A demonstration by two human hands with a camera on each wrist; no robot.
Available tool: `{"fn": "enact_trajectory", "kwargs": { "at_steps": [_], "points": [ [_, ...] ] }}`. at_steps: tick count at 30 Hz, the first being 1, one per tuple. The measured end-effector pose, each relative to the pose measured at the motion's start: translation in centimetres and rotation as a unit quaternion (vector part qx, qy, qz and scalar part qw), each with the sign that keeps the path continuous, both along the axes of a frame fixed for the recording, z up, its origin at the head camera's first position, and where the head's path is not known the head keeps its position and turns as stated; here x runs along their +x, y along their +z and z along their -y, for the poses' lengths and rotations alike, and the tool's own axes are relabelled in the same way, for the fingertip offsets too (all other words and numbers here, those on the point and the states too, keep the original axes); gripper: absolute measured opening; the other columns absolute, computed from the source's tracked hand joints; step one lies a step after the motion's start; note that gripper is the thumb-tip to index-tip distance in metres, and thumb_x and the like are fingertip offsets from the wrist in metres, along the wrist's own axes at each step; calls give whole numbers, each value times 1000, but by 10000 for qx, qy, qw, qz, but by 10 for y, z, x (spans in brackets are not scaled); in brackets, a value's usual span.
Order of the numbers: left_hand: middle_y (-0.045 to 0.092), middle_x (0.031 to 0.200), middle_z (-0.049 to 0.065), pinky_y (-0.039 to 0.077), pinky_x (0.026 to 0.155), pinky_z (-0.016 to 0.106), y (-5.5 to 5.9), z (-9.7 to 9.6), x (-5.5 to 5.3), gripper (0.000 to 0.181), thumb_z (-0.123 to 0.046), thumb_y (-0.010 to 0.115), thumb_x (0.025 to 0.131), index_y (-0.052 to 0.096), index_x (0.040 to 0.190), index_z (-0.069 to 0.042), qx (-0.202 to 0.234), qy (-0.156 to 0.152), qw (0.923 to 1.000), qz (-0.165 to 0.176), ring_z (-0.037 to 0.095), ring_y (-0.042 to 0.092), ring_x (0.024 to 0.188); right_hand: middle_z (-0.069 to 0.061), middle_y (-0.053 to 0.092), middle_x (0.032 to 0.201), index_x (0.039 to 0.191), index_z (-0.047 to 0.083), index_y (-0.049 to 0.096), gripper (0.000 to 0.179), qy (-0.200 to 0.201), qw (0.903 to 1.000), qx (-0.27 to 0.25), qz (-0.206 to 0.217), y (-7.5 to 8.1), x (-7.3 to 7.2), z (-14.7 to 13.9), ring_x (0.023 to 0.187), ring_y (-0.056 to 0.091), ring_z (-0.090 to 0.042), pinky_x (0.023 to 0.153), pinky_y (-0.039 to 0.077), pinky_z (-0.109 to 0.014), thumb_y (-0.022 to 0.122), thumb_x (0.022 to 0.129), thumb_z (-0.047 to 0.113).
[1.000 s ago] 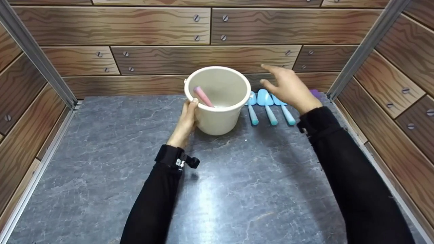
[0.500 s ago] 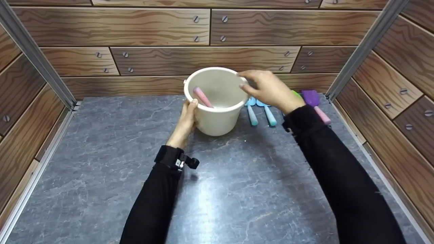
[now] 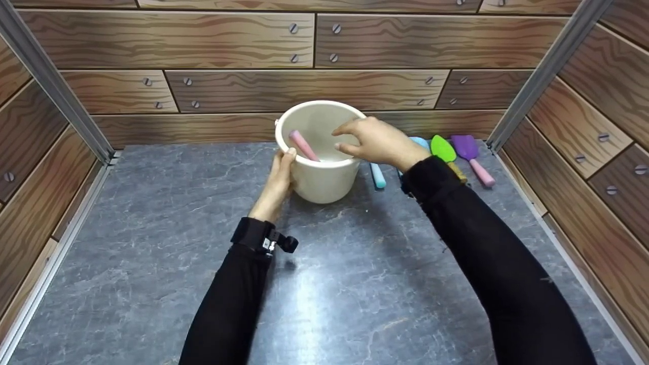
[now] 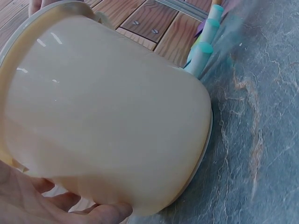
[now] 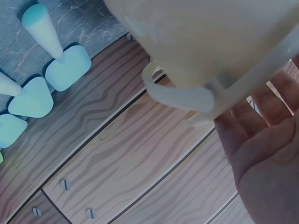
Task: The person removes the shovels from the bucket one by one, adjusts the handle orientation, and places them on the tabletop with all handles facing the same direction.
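Note:
A cream plastic bucket [image 3: 324, 183] stands upright on the grey marbled surface, its mouth leaning toward the camera. My left hand [image 3: 274, 185] grips its near-left side, thumb over the rim and fingers along the outer wall. A pink handle [image 3: 304, 146] with a purple end leans inside the bucket; its other end is hidden. My right hand [image 3: 375, 142] is over the bucket's right rim, fingers loosely spread over the mouth and holding nothing. In the right wrist view, the bucket's handle [image 5: 182, 97] curves along the outside, close to my fingers [image 5: 247, 116].
Right of the bucket lies a row of small spatulas: several blue ones, partly hidden, with pale blue handles [image 3: 377, 176], a green one [image 3: 443, 148] with a yellowish handle and a purple one [image 3: 465, 146] with a pink handle. Wood-patterned walls [image 3: 243, 91] enclose the back and sides.
My right hand has moved left and down from above the spatulas to the bucket's right rim, uncovering the green and purple ones. My left hand and the bucket have stayed put.

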State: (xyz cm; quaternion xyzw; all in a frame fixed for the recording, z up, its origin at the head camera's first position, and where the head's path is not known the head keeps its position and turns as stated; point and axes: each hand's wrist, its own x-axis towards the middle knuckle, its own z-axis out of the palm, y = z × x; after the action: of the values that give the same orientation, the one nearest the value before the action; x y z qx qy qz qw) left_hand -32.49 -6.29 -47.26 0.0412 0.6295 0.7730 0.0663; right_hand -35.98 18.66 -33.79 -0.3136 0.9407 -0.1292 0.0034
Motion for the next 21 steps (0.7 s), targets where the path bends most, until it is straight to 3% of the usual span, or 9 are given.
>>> {"fn": "enact_trajectory", "kwargs": {
  "at_steps": [4,12,21],
  "points": [
    [19,194,25,21,144,82,0,0,0,88,-57,50,116,14,190,-24,-31,28,10000,19,53,29,177,-21,75,159,155,4,75,47,18,9995,285,152,1,0,8,156,67,-41,136,50,-59,71,117,31],
    [35,183,31,31,145,70,0,-2,-3,84,-45,47,117,16,187,-10,417,54,9989,-194,48,43,167,-14,77,159,154,9,77,47,-176,9960,818,310,2,-2,19,150,71,-40,129,56,-63,69,115,34],
    [31,187,27,29,145,72,1,-4,-1,86,-48,51,117,17,188,-14,296,153,9993,-171,50,41,170,-12,81,152,149,15,81,42,25,9889,1298,718,1,-14,24,144,74,-38,126,57,-61,64,117,34]
  ]
}}
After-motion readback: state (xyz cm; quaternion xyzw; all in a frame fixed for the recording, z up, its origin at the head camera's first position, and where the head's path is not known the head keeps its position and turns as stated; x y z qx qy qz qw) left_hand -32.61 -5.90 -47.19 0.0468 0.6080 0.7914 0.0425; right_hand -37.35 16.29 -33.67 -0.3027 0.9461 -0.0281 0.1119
